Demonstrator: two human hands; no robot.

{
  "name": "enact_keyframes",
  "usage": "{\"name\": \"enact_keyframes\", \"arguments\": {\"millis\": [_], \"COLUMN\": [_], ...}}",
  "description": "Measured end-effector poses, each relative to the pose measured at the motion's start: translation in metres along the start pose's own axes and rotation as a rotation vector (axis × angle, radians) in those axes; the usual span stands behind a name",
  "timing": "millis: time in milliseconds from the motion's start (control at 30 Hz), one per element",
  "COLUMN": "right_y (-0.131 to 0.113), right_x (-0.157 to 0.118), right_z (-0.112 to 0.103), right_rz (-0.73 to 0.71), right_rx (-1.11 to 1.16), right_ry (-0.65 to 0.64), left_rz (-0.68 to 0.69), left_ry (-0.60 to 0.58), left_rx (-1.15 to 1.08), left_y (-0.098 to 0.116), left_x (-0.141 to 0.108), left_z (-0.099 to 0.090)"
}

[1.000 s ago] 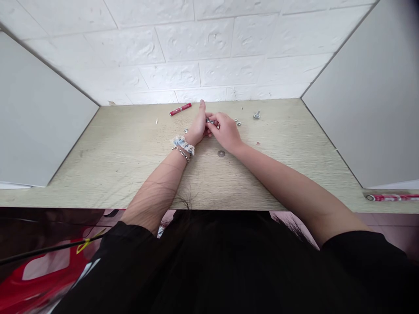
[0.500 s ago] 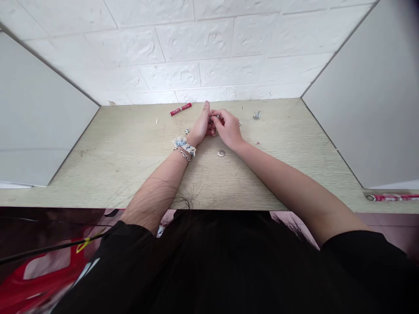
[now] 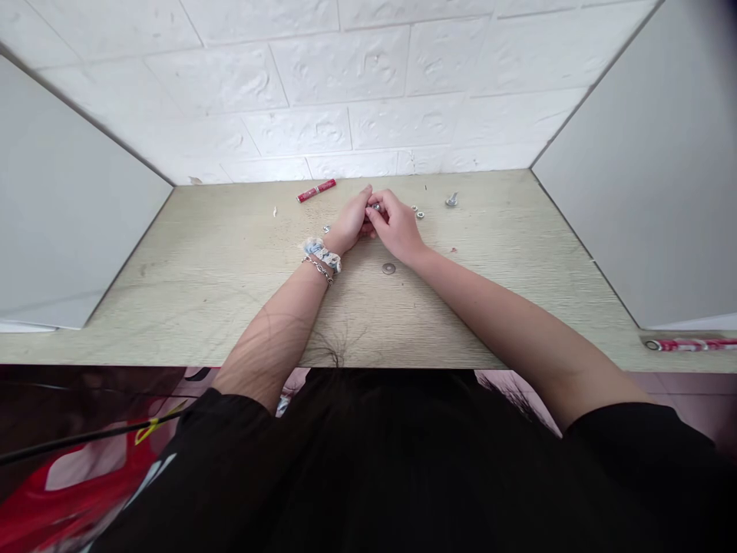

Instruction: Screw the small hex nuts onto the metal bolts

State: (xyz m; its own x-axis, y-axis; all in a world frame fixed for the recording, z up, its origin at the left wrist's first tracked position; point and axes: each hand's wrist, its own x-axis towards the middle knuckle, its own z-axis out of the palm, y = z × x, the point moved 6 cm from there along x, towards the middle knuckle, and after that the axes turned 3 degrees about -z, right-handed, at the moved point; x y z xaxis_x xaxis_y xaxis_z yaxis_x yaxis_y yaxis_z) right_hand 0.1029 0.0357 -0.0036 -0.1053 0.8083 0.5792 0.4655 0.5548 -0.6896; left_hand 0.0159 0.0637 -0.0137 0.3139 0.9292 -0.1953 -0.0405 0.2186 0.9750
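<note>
My left hand (image 3: 350, 223) and my right hand (image 3: 398, 228) meet over the back half of the tabletop. Between their closed fingers a small shiny metal part (image 3: 376, 206) shows; the fingers cover most of it, so its exact kind stays hidden. Just right of my right hand lie two small nuts, the nearer one a hex nut (image 3: 420, 215). A flat round washer (image 3: 389, 269) rests on the wood below the hands. Beside my left wrist is another small metal piece (image 3: 326, 229), partly hidden. A bolt (image 3: 452, 200) with a wide washer stands farther right.
A red marker-like tube (image 3: 316, 190) lies near the white brick-pattern wall (image 3: 311, 73). Grey panels bound the table (image 3: 190, 284) on the left (image 3: 74, 200) and right (image 3: 639, 177). Another red tube (image 3: 691, 346) lies at the front right edge.
My left thumb has lowered from upright toward the metal part, and the hands have closed in together. A second nut now shows beside my right hand.
</note>
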Motion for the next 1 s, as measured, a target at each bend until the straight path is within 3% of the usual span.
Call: {"name": "enact_keyframes", "arguments": {"millis": [400,567,1000], "right_y": [-0.001,-0.0066,-0.0039], "right_x": [-0.0006,0.0022,0.001], "right_z": [-0.0006,-0.0044,-0.0013], "right_rz": [0.058,-0.018,-0.044], "right_rx": [-0.043,-0.06,-0.066], "right_ry": [-0.012,0.049,0.022], "left_rz": [-0.027,-0.023,-0.019], "left_ry": [-0.099,-0.075,-0.019], "left_rx": [-0.029,-0.012,0.008], "left_y": [0.0013,0.001,0.0021], "left_x": [-0.0027,-0.002,-0.0014], "left_z": [0.0039,0.0023,0.0015]}}
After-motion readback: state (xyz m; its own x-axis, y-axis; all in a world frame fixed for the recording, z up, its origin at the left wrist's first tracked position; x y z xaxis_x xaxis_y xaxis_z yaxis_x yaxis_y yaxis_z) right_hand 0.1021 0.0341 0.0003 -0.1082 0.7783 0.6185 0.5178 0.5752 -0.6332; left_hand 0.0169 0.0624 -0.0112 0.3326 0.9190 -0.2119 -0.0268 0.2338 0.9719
